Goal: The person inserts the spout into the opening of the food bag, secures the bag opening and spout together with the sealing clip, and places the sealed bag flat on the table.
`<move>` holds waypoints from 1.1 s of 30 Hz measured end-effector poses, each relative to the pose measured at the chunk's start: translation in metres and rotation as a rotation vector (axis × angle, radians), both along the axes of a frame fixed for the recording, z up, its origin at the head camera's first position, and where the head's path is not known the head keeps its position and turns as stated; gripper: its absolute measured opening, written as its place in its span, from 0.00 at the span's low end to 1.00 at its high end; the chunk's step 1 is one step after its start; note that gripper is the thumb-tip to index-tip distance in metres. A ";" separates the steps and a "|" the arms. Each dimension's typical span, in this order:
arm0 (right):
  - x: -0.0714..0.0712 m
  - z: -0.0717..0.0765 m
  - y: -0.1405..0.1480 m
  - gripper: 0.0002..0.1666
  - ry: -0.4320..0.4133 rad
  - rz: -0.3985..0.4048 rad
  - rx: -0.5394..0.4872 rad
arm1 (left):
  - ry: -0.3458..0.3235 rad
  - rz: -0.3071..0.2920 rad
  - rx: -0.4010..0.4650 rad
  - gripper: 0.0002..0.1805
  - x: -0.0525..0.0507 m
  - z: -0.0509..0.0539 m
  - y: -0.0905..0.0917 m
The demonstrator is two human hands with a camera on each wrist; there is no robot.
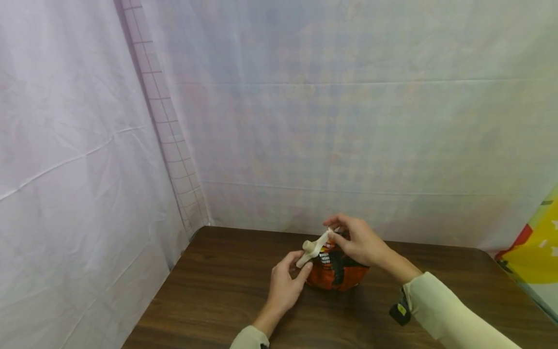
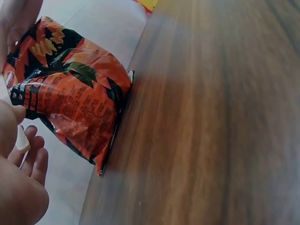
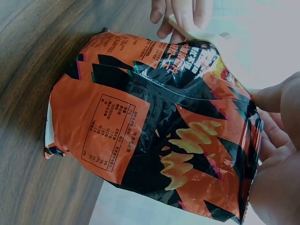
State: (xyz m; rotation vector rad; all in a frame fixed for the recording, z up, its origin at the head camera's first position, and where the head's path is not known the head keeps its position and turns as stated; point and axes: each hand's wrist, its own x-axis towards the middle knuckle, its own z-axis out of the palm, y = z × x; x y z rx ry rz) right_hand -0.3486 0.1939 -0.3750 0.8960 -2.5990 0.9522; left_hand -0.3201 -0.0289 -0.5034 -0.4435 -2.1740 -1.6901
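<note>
An orange and black snack bag (image 1: 327, 274) stands on the table with a long cream bag clip (image 1: 317, 247) lying along its top edge. A round, spout-like knob (image 1: 308, 245) rises from the clip. My left hand (image 1: 283, 286) pinches the clip's near-left end between thumb and fingers. At the far-right end, my right hand (image 1: 359, 242) pinches the clip together with the top of the bag. In the right wrist view, the bag's back panel (image 3: 112, 136) shows printed text. Whether the clip is closed over the bag cannot be made out.
The bag and hands are over a dark brown wooden table (image 1: 209, 291). White cloth (image 1: 348, 121) hangs behind it and more hangs on the left. A yellow and red printed sheet (image 1: 536, 252) is at the far right.
</note>
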 end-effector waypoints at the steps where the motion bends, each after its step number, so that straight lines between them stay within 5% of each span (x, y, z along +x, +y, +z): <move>1: 0.000 0.000 0.000 0.16 0.003 0.001 0.000 | 0.006 0.008 -0.003 0.16 -0.001 0.000 0.001; 17: 0.004 0.011 0.003 0.26 0.005 -0.010 0.059 | 0.018 0.092 0.022 0.09 -0.005 0.000 0.010; 22: 0.004 0.016 0.012 0.30 0.077 -0.040 0.124 | 0.022 0.100 0.029 0.08 -0.007 -0.002 0.009; 33: 0.009 0.004 0.050 0.42 0.075 -0.086 0.146 | 0.024 0.113 0.013 0.08 -0.007 -0.002 0.011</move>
